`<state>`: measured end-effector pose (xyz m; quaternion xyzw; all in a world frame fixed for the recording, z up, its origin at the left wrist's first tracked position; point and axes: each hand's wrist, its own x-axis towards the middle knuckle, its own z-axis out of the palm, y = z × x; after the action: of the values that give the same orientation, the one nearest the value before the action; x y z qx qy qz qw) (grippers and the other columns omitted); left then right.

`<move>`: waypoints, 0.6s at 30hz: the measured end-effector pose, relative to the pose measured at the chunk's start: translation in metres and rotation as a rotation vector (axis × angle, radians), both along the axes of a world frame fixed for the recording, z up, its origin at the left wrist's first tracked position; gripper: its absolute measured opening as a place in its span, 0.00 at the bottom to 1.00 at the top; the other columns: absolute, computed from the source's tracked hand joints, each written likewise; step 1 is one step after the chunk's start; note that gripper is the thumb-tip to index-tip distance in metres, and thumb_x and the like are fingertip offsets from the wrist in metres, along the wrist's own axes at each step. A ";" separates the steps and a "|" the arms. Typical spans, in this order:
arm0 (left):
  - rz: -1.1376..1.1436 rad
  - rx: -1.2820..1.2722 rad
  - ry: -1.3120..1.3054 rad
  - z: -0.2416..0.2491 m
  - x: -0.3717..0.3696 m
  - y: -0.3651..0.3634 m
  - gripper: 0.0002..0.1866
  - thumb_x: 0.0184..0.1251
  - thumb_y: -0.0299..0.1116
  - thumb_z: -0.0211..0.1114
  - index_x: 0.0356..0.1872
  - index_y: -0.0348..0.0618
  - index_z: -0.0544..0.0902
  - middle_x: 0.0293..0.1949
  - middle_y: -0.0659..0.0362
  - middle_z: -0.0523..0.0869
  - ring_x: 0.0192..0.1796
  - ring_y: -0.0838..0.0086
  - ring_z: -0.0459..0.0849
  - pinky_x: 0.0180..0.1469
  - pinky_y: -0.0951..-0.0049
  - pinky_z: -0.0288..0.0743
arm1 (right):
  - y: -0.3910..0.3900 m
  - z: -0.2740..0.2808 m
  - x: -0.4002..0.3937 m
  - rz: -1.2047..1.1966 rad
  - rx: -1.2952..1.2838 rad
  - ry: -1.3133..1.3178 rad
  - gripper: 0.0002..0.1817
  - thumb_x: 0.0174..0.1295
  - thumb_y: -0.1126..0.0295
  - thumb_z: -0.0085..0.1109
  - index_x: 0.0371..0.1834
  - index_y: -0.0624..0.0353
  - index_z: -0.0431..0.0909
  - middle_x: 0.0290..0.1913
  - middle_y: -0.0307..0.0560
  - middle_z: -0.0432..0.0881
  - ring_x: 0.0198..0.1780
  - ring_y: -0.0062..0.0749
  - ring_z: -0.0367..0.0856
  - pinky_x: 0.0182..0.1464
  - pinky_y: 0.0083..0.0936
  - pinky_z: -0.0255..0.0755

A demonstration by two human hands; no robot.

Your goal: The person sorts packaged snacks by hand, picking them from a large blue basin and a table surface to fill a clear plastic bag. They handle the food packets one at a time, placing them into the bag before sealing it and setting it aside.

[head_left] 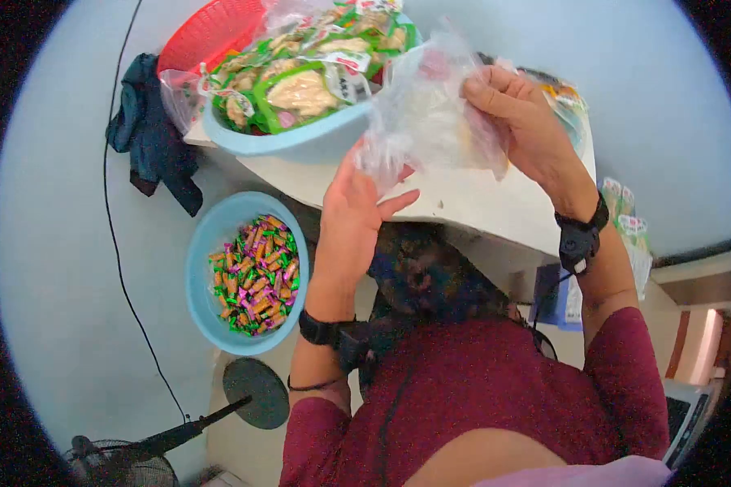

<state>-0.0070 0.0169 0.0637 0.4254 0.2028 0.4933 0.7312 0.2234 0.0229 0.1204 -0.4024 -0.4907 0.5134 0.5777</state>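
Observation:
A clear, crinkled plastic bag [430, 114] is held up above the white table [479, 203], with something pale that I cannot make out inside or behind it. My right hand [528, 122] pinches the bag's upper right side between thumb and fingers. At the bag's lower left is my left hand [353, 211], thumb apart from the fingers, which are partly hidden behind the plastic; the hand is open and supports or touches the bag. Just behind, a light blue basin [292, 144] is heaped with green-edged food packets [300, 93].
A lower blue basin [199, 280] holds many small wrapped sweets [256, 276]. A red basket [211, 32] stands at the back left. Dark cloth [150, 130] and a cable hang on the wall. A fan [122, 463] is at bottom left; more packets [625, 211] lie right.

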 end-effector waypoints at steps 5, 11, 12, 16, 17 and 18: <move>0.033 -0.044 0.119 -0.015 0.010 0.000 0.18 0.70 0.34 0.60 0.57 0.34 0.74 0.53 0.53 0.82 0.52 0.64 0.82 0.56 0.57 0.78 | -0.012 -0.019 0.028 -0.133 0.072 -0.189 0.10 0.64 0.60 0.63 0.33 0.54 0.80 0.23 0.27 0.74 0.23 0.10 0.67 0.24 0.13 0.59; 0.372 -0.165 0.078 -0.035 0.002 0.001 0.07 0.70 0.30 0.60 0.45 0.39 0.78 0.39 0.61 0.83 0.38 0.73 0.83 0.48 0.67 0.80 | -0.029 -0.038 0.045 -0.321 0.005 -0.231 0.09 0.64 0.62 0.62 0.32 0.55 0.80 0.22 0.26 0.72 0.21 0.09 0.63 0.22 0.13 0.53; 0.417 -0.191 0.023 -0.035 -0.001 0.002 0.07 0.70 0.30 0.61 0.44 0.40 0.78 0.37 0.62 0.83 0.37 0.74 0.82 0.47 0.68 0.79 | -0.030 -0.043 0.050 -0.347 -0.008 -0.234 0.09 0.63 0.62 0.62 0.32 0.55 0.80 0.21 0.27 0.72 0.21 0.09 0.62 0.22 0.13 0.53; 0.430 -0.209 0.068 -0.049 -0.006 0.002 0.10 0.71 0.35 0.60 0.47 0.42 0.76 0.38 0.61 0.82 0.40 0.72 0.82 0.47 0.68 0.79 | -0.035 -0.060 0.058 -0.335 -0.064 -0.184 0.09 0.63 0.62 0.62 0.32 0.56 0.80 0.21 0.27 0.71 0.19 0.09 0.61 0.21 0.12 0.51; 0.376 -0.260 0.058 -0.048 -0.004 0.001 0.11 0.71 0.35 0.60 0.48 0.42 0.76 0.38 0.61 0.82 0.42 0.72 0.82 0.47 0.67 0.79 | -0.035 -0.063 0.060 -0.345 -0.067 -0.172 0.09 0.64 0.62 0.62 0.33 0.56 0.80 0.21 0.27 0.71 0.19 0.09 0.61 0.20 0.12 0.50; 0.320 -0.311 0.047 -0.042 0.003 -0.002 0.11 0.71 0.35 0.60 0.49 0.43 0.76 0.39 0.61 0.83 0.44 0.72 0.82 0.47 0.67 0.79 | -0.035 -0.066 0.061 -0.356 -0.070 -0.161 0.09 0.64 0.62 0.62 0.33 0.56 0.80 0.21 0.27 0.71 0.19 0.09 0.61 0.20 0.12 0.50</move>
<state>-0.0043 0.0147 0.0217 0.2813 0.3584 0.5557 0.6954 0.2847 -0.0119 0.0546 -0.5422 -0.4384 0.3860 0.6041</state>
